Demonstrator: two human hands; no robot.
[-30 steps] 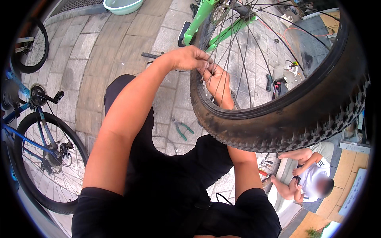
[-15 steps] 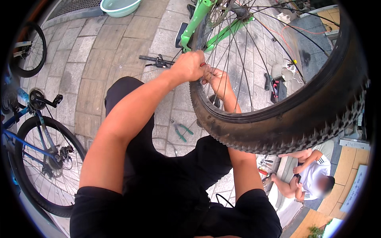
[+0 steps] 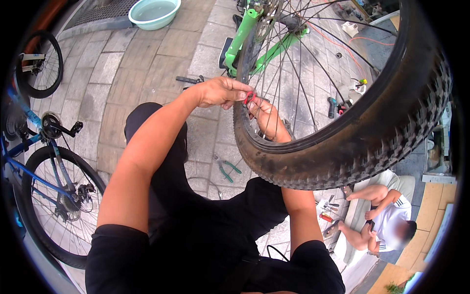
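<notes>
A small red ring-shaped spoke wrench point(image 3: 249, 98) sits by the inner edge of the rim of a black knobby-tyred wheel point(image 3: 313, 169). My left hand point(image 3: 220, 92) reaches it from outside the tyre, thumb and forefinger pinched at the wrench. From the other side comes my right hand point(image 3: 267, 117), among the thin spokes, its fingertips closed on the wrench too. Part of my right forearm is hidden behind the tyre. The wheel is mounted in a bright green bicycle frame point(image 3: 240, 44) just beyond my hands.
Green-handled pliers point(image 3: 227, 169) lie on the paving below my hands. Blue bicycle point(image 3: 58, 191) stands at left; a pale green basin point(image 3: 154, 14) with water is far off. Screwdrivers point(image 3: 327, 217) and a seated person point(image 3: 384, 215) are at lower right. An orange cord point(image 3: 352, 49) crosses the ground.
My left hand has shifted down and left, its fingers unbending so the red spoke wrench shows more plainly. My right hand has moved slightly down. The view has shifted a little.
</notes>
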